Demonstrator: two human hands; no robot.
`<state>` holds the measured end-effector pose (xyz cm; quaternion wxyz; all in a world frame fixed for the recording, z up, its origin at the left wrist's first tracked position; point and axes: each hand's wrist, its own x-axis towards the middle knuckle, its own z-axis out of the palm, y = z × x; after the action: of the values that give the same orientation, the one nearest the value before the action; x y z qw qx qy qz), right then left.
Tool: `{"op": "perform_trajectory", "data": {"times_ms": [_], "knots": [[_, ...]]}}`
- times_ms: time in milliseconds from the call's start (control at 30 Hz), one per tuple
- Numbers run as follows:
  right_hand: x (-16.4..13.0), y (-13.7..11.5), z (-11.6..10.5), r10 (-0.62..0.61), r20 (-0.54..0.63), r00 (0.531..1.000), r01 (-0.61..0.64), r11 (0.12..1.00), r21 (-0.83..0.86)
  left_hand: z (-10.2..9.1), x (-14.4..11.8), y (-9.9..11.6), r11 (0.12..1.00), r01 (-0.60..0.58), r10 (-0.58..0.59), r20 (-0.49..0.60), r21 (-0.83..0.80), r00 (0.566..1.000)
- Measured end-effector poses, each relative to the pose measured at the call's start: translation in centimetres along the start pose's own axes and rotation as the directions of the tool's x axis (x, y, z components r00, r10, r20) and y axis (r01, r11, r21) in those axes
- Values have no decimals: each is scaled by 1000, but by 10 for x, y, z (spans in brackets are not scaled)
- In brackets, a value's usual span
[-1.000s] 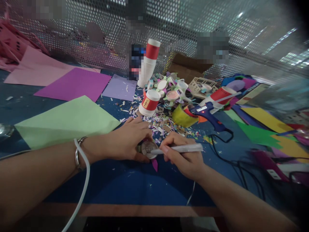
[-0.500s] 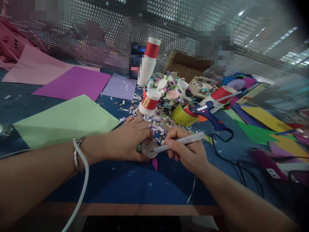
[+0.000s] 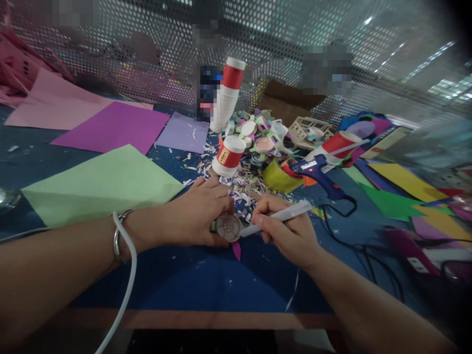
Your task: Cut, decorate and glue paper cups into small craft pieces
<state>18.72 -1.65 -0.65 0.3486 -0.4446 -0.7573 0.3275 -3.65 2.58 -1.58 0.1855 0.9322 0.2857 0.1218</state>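
My left hand lies on the blue table and pins down a small round disc with grid lines drawn on it. A purple paper piece sticks out from under the disc. My right hand grips a white pen, slanted up to the right, with its tip at the disc's right edge. A silver bangle and a white cable cross my left wrist.
A light green sheet, a purple sheet and pink paper lie at the left. Paper cups, scraps and small cup crafts sit behind my hands. A blue glue gun with its black cord and coloured paper lie at the right.
The pen tip has slid from the disc's middle to its right edge, and the pen tilts more steeply. My left hand stays on the disc.
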Motion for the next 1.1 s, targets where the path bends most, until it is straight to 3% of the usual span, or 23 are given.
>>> {"op": "perform_trajectory", "data": {"times_ms": [267,500,667,1100], "knots": [[3,5,1,100,23,995,-102,988,119,0,0,0,1000,21,-20,20,-13,1000],[2,0,-1,-52,-122,991,47,998,-44,1,0,-2,999,29,-29,17,-20,999],[1,0,-1,-167,-88,982,151,974,-168,2,0,-3,999,28,-29,0,-33,1000],[0,4,1,-158,-60,986,144,970,-195,3,0,-4,999,21,-21,7,-32,1000]]}}
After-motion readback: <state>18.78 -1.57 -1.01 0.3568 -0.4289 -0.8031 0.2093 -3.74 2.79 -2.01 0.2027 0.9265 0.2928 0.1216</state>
